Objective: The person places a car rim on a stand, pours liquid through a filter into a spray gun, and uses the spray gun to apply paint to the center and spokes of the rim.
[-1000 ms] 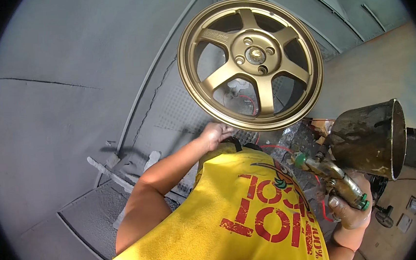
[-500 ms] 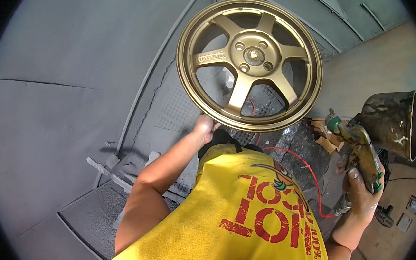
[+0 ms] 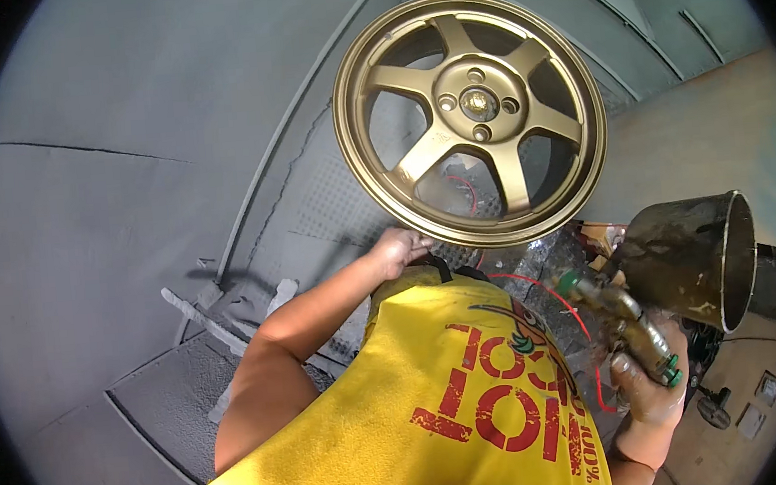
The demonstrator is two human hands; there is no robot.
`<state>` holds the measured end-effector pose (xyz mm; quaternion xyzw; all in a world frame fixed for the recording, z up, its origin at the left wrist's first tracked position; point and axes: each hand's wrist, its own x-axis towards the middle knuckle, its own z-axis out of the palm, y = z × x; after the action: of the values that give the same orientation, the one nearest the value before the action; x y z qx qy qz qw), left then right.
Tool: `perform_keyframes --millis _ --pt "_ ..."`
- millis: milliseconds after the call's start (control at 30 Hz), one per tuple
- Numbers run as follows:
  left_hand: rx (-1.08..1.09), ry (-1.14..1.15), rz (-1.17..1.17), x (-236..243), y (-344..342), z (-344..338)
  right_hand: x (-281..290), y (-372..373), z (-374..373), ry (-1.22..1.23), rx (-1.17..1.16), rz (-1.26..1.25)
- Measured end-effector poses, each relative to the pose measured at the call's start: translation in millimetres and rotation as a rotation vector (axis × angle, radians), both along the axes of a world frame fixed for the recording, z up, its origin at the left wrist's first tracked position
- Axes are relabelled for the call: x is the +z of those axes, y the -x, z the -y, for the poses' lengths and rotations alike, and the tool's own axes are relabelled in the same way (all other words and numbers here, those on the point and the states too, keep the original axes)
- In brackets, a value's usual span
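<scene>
Wheel: gold-painted five-spoke alloy wheel rim (image 3: 471, 117), upper centre of view, face turned toward the camera, standing above the yellow apron.
Wheel hub: round centre with small bolt holes ringed about it; grey mesh floor visible through the spoke gaps.
Left hand: left hand (image 3: 399, 247) at the lower edge of the rim, fingers curled against the rim's underside; contact apparent, clenched grip not confirmable from this angle.
Right hand: right hand (image 3: 647, 386) closed around the handle of a paint-crusted metal spray gun (image 3: 627, 326), lower right, well apart from the wheel.
Spray gun cup: large dull metal paint cup (image 3: 695, 259) mounted on the gun, tilted, open mouth facing right.
Hose: thin red hose (image 3: 556, 298) running from beneath the wheel toward the gun.
Clothing: yellow apron with red print (image 3: 438, 412), filling the lower centre.
Surroundings: grey overspray-coated booth walls (image 3: 124, 126); grey perforated floor panel (image 3: 330, 201) behind the wheel; tan surface (image 3: 707, 126) at right.
</scene>
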<state>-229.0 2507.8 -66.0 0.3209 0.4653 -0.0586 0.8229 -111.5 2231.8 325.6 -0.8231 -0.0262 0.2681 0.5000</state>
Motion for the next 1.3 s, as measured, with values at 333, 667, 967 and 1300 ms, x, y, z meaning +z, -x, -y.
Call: perform_keyframes --millis 333,667,967,1300 --pt "0.119 -0.28 -0.026 22 -15 -71 -25 -28 9 -0.079 -0.037 0.326" --pt "0.069 -0.033 0.076 20 -20 0 2 -15 0 0.032 0.28 -0.071" --pt "-0.063 -0.046 -0.004 -4 -4 -23 -24 -16 10 0.0 -0.056 0.328" --pt "0.162 -0.254 0.051 15 -13 -93 -13 -3 8 -0.085 0.101 0.147"
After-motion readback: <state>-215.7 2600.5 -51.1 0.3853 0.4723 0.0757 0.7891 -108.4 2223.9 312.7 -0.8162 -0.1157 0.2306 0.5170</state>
